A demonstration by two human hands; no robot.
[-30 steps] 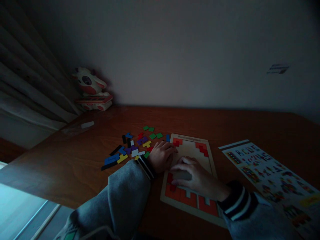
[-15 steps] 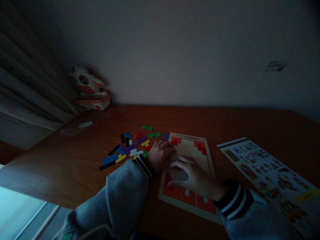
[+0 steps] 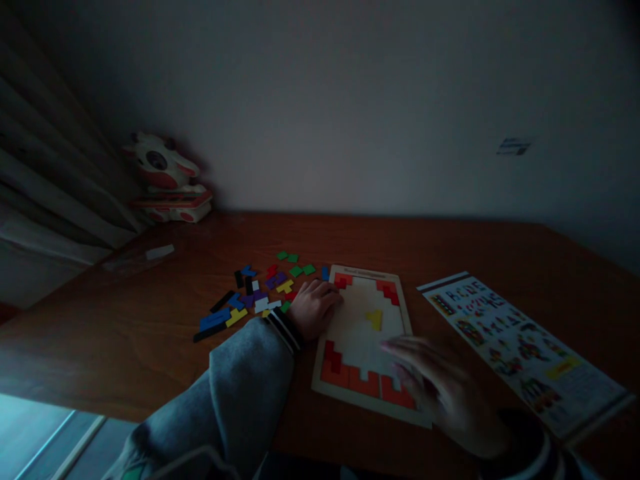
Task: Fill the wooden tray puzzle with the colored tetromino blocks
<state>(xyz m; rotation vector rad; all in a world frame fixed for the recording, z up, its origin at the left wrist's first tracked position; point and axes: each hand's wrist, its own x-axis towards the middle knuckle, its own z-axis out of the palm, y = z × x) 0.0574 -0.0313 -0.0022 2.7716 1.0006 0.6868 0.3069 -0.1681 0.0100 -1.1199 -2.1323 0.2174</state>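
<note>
A wooden puzzle board (image 3: pixel 355 317) with a pale tray lies on the table, with red and orange pieces along its near end and in its far corners. One yellow piece (image 3: pixel 374 319) sits near the tray's middle, touched by neither hand. My left hand (image 3: pixel 315 308) lies over the board's left edge, fingers extended and slightly bent, with nothing visible in it. Over the board's right edge is my right hand (image 3: pixel 440 387), a little blurred, its fingers stretched out and apart from the thumb; I see nothing held.
Loose coloured pieces (image 3: pixel 236 317) in blue, black, yellow, purple, white, red and green spread left of the board. A printed pattern sheet (image 3: pixel 515 340) lies to the right. At the back left stands a cow-shaped toy keyboard (image 3: pixel 170 180), beside the curtain (image 3: pixel 55 153).
My right hand has moved right, off the tray's middle, and the yellow piece now shows there. My left hand stays at the board's left edge. The view has shifted slightly.
</note>
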